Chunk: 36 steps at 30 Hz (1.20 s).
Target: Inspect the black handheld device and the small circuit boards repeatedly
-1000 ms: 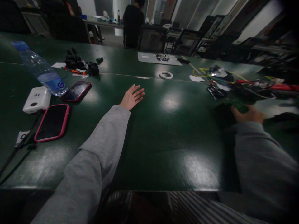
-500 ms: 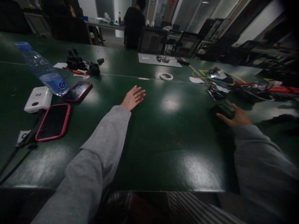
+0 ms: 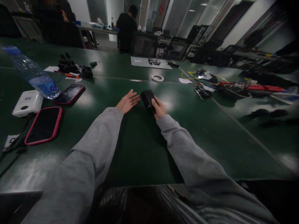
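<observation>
Near the middle of the green table, my right hand (image 3: 159, 108) is wrapped round a dark box-like object (image 3: 147, 99), its thumb on the near side. Just left of that object is my left hand (image 3: 127, 102), palm turned toward it, fingers apart and holding nothing. A small gap shows between the left fingertips and the dark object. Beyond both hands lies a white ring like a tape roll (image 3: 157, 78).
On the left are a tilted-looking water bottle (image 3: 44, 85), a white device (image 3: 28, 102) and two phones, one red-edged (image 3: 44, 125). Black parts (image 3: 74, 69) lie behind them. Tangled cables (image 3: 235, 88) spread at the right; a person (image 3: 127, 23) sits farther back.
My right hand has moved left from the right side of the table, carrying the dark object close to my left hand. The view has shifted somewhat to the right.
</observation>
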Tool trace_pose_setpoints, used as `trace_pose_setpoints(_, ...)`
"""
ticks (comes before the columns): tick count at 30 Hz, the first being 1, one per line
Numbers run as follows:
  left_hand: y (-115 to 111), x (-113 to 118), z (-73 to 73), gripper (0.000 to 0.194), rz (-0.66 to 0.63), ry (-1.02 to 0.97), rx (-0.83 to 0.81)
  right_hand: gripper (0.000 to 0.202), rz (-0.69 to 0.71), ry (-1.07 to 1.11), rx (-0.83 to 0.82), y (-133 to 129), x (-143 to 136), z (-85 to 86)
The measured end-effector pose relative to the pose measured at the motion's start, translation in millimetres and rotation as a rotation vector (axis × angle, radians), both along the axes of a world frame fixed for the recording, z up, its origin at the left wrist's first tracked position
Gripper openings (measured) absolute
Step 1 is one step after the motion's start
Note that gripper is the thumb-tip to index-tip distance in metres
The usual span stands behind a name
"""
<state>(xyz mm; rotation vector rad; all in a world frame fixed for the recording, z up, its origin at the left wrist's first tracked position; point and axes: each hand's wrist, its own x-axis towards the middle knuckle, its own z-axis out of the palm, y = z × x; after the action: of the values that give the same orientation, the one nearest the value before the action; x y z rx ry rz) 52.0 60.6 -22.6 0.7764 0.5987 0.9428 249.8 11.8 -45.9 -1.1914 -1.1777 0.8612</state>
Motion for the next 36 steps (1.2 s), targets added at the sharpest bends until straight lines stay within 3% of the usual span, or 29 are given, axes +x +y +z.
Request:
trace_pose_setpoints(2, -8, 3, -1.5, 0.047, -0.015, 0.024, 0.009, 0.084, 0.087, 0.211, -0.095, 4, -40, 1.6)
trace_pose_setpoints(5, -20, 1, -4.4, 0.035, -0.002, 0.037, 0.038, 0.088, 0.177, 0.330, -0.179, 1, -60, 4.0)
trace_pose_setpoints(11, -33, -2, -4.0, 0.037, 0.132, 0.051, 0.113, 0.078, 0.271, 0.498, -0.233, -5, -47, 0.4)
trace_pose_setpoints(18, -23, -2, -6.4, 0.051, 0.227, 0.096, 0.155, 0.058, 0.316, 0.578, -0.188, 1, -53, -0.4)
trace_pose_setpoints(23, -17, -3, -11.3, 0.062, 0.220, 0.144, 0.212, 0.052, 0.326, 0.604, -0.198, -6, -50, 7.2)
trace_pose_setpoints(29, -16, -3, -13.6, 0.066, 0.252, 0.202, 0.236, 0.058, 0.309, 0.640, -0.199, -10, -48, 11.0)
trace_pose_setpoints(36, -17, -8, -14.9, 0.079, 0.138, 0.282, 0.306, 0.050, 0.329, 0.677, -0.183, -7, -45, 3.5)
